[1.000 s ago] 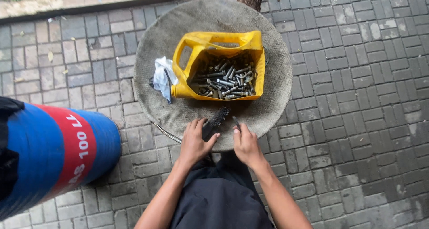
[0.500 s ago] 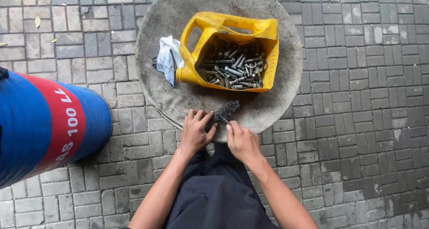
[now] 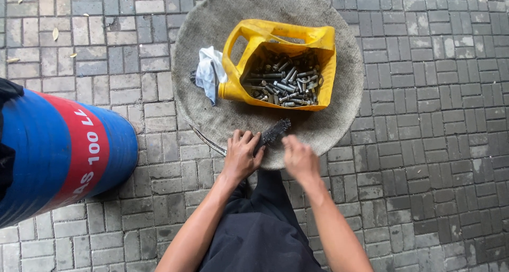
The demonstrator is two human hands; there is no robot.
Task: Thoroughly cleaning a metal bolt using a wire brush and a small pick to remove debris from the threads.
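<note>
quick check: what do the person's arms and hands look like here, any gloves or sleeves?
Both hands are bare: no gloves on the left hand or the right hand. Both forearms are bare as far as the bottom of the frame, with no sleeves in view. No watch, rings or bands show on either wrist. Below the arms the person wears dark, near-black clothing.

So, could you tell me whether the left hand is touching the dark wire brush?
Touching. The head view shows the left hand with its fingers closed around the handle end of the dark wire brush, whose bristle end sticks out over the round mat.
</note>
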